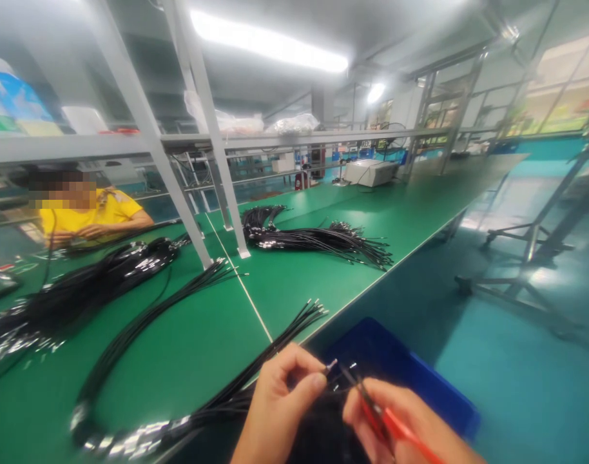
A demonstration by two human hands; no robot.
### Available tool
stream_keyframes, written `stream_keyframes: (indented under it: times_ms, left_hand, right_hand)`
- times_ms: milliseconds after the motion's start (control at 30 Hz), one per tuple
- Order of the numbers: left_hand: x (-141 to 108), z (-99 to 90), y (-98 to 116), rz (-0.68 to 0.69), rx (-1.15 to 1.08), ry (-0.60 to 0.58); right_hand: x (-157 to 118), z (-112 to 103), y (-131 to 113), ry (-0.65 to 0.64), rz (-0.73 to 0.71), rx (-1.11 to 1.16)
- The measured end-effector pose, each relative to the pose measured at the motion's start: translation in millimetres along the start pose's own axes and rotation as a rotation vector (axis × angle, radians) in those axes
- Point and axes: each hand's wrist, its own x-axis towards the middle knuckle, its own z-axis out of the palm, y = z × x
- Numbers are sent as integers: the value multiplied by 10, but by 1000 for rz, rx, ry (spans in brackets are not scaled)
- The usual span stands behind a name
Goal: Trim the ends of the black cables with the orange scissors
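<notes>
My left hand pinches the end of a thin black cable between thumb and fingertips, with its pale metallic tip sticking out. In my right hand is a red-handled hand tool with slim dark jaws; whether it is scissors or pliers I cannot tell. Its jaws point up and left, a little to the right of the cable tip. A bundle of black cables curves across the green table and passes behind my left hand. Loose cable ends fan out just beyond that hand.
A blue bin stands below the edge of the green table. More black cable bundles lie at left and farther back. Shelf posts rise from the tabletop. A person in a yellow top sits across at left.
</notes>
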Motion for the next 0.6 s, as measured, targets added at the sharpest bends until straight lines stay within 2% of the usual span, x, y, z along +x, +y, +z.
stream_keyframes:
  times_ms: [100, 133, 233, 267, 333, 400, 467, 533, 600]
  left_hand:
    - [-41, 121, -1, 115, 218, 72]
    - [-54, 180, -8, 130, 285, 49]
    - [-57, 327, -75, 118, 537, -168]
    - [-39, 338, -111, 95, 644, -193]
    - [23, 270, -193, 24, 855, -79]
    - [99, 103, -270, -63, 1006, 135]
    - [162, -101, -332, -144, 1087, 289]
    - [194, -276, -380, -213, 1118, 369]
    - [197, -398, -413, -257, 1099, 396]
  right_hand:
    - [4, -41, -35, 149, -92, 115]
    - [10, -44, -62, 233, -111, 97]
    - [34, -51, -133, 568, -145, -136]
    - [42, -61, -141, 659, -147, -215]
    - [54, -92, -129, 733, -147, -272]
    - [64, -123, -91, 688, -134, -229]
    - [75, -134, -58, 657, -135, -177]
    - [91, -126, -48, 663, -158, -152]
    - [113, -111, -62, 652, -170, -150]
